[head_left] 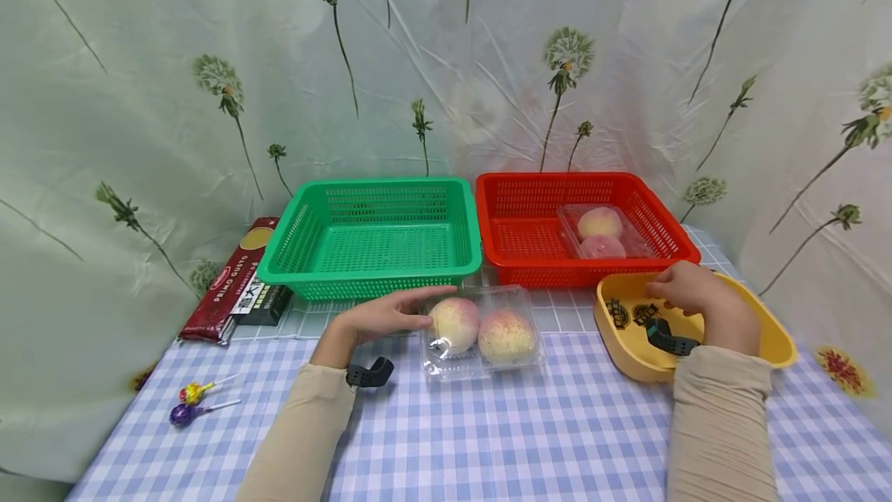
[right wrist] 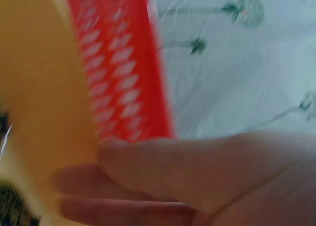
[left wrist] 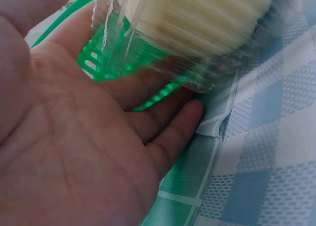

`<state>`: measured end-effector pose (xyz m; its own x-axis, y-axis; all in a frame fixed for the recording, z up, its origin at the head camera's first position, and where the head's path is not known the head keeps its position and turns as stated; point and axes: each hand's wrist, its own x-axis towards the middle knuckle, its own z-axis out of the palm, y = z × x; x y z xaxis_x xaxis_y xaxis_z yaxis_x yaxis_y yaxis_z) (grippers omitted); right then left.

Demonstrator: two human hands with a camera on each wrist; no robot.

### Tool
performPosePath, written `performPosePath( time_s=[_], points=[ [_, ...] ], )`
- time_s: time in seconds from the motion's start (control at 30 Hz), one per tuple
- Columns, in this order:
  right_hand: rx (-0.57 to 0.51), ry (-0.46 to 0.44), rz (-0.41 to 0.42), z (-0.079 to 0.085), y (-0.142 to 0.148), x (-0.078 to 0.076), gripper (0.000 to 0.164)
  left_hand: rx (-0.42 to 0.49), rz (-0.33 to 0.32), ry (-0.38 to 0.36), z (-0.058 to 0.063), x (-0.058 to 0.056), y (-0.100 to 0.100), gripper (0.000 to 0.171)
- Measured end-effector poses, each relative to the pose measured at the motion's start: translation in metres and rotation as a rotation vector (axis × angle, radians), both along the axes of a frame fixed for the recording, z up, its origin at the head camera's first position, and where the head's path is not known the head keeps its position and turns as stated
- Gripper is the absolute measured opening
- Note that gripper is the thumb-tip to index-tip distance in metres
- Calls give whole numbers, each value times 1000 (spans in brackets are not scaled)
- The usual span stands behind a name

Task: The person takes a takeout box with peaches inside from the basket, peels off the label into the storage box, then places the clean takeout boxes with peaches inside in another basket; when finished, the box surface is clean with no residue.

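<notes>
A clear plastic clamshell box point(head_left: 481, 369) with two peaches in it lies at the middle of the table. My left hand point(head_left: 397, 312) is at its left end, thumb by the near side and index finger along the far edge. In the left wrist view the loosely extended fingers point(left wrist: 173, 130) lie right at the corner of the box point(left wrist: 197, 80). My right hand point(head_left: 690, 289) reaches down into a yellow basin point(head_left: 766, 331) holding black-and-gold labels point(head_left: 645, 314). The right wrist view shows its thumb and fingers apart and blurred, with nothing visible between them.
A green basket point(head_left: 390, 285) stands behind the left hand. Next to it, a red basket point(head_left: 536, 273) holds another clear box with peaches point(head_left: 601, 231). A red spaghetti pack point(head_left: 223, 281) and a black box point(head_left: 268, 304) are at left, two lollipops point(head_left: 184, 413) nearer.
</notes>
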<state>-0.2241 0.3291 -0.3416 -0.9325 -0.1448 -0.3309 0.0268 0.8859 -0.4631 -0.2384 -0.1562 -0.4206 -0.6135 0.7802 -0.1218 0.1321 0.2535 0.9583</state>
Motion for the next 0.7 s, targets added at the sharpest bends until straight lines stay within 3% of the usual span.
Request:
performPosePath(
  time_s=[0.17,0.3,0.4,0.53,0.7],
  points=[
    [30,94,64,12,-22,-4,36,39,8,-22,1,0,-1,60],
    [54,238,41,11,-30,-7,38,52,30,-21,6,3,1,59],
    [47,382,-50,5,-31,-8,40,56,55,-44,10,5,3,58],
    [53,577,-242,-5,-29,-10,41,32,75,-80,12,7,9,58],
    [57,671,-441,-13,-23,-13,46,-6,72,-84,13,8,17,59]
  ],
)
